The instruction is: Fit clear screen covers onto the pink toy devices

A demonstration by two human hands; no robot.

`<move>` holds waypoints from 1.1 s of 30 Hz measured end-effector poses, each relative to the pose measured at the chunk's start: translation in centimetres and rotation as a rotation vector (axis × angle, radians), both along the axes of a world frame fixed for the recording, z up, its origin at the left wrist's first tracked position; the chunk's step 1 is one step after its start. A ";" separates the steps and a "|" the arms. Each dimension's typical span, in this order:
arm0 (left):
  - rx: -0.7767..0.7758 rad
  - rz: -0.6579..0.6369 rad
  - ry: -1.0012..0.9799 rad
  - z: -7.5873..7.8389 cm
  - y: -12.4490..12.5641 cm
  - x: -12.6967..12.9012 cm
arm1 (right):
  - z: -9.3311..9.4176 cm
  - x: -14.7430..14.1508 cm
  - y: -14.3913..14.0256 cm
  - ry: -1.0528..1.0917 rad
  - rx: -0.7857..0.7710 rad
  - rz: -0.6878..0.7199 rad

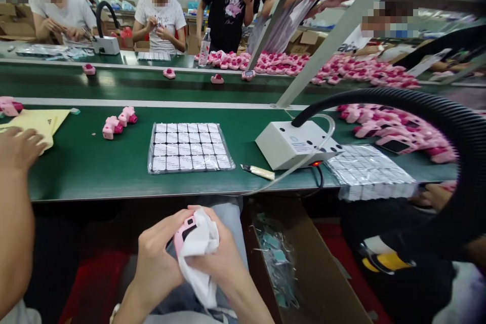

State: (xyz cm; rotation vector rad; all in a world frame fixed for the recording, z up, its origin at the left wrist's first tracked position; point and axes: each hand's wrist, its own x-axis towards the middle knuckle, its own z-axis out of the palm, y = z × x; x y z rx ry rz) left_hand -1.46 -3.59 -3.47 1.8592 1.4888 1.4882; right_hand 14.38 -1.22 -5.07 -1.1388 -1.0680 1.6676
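Note:
Down in front of my lap, my left hand (pixel 157 248) has its fingers wrapped round a small pink plastic device (pixel 178 242) with a dark window and a small black square near its top. My right hand (pixel 224 250) grips a white cloth (pixel 201 235) pressed against the same device. The cloth covers much of its face and hangs down between my palms. Straight ahead on the green bench lies a clear-wrapped sheet of white square pieces (pixel 185 149). Two more pink devices (pixel 113 126) rest left of it.
A white box (pixel 290 144) with a black hose (pixel 379 93) stands right of the sheet, beside a cream-coloured tube (pixel 261 172). An open carton (pixel 315 263) holds clear and teal scraps. A neighbour's arm (pixel 15 187) reaches in from the left. Pink devices (pixel 402 129) pile up rightward.

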 end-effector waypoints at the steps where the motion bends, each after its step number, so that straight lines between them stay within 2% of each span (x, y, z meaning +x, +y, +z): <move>1: 0.025 0.004 0.004 -0.2 0.0 -0.1 | 0.0 -0.1 0.3 -0.027 0.002 -0.003; 3: 0.049 0.017 0.016 -0.5 -0.3 -0.6 | 0.4 -0.5 1.6 -0.077 -0.003 0.052; 5: -0.015 0.100 0.001 -0.7 -0.7 -1.8 | 1.5 -1.1 3.9 -0.200 0.069 0.071; 8: -0.132 0.351 0.001 -0.3 -0.7 -4.7 | 4.0 -2.8 9.1 -0.693 0.313 0.026; 10: -0.099 0.466 0.090 0.2 0.1 -6.6 | 5.7 -4.2 12.5 -0.961 0.433 0.039; 11: -0.050 0.480 0.157 0.6 0.9 -7.4 | 6.5 -4.8 13.7 -1.025 0.474 0.043; 14: 0.150 0.396 0.368 1.2 4.2 -8.5 | 8.0 -6.0 14.4 -0.986 0.672 -0.052; 16: 0.276 0.286 0.465 1.4 7.1 -8.2 | 8.4 -6.1 13.3 -0.814 0.763 0.022; 19: 0.403 0.152 0.488 1.4 11.8 -7.0 | 8.7 -5.8 12.7 -0.578 0.673 0.289; 21: 0.409 0.090 0.495 1.6 14.9 -6.9 | 8.8 -5.3 14.6 -0.679 0.635 0.303; 22: 0.377 0.062 0.517 1.8 16.4 -7.5 | 8.9 -4.9 16.3 -0.793 0.636 0.256; 24: 0.247 0.045 0.562 2.3 19.1 -10.3 | 8.7 -3.8 20.7 -1.044 0.625 0.135; 27: -0.014 0.248 0.433 2.6 22.0 -17.2 | 8.3 -1.2 27.6 -1.283 0.529 -0.029; 28: -0.133 0.269 0.372 2.6 22.6 -19.5 | 8.1 -0.3 29.5 -1.336 0.485 -0.065; 30: -0.316 0.222 0.268 2.3 23.0 -23.1 | 8.1 1.5 32.4 -1.420 0.396 -0.125; 33: -0.403 0.195 0.238 1.6 22.2 -25.4 | 8.5 3.2 34.6 -1.506 0.314 -0.214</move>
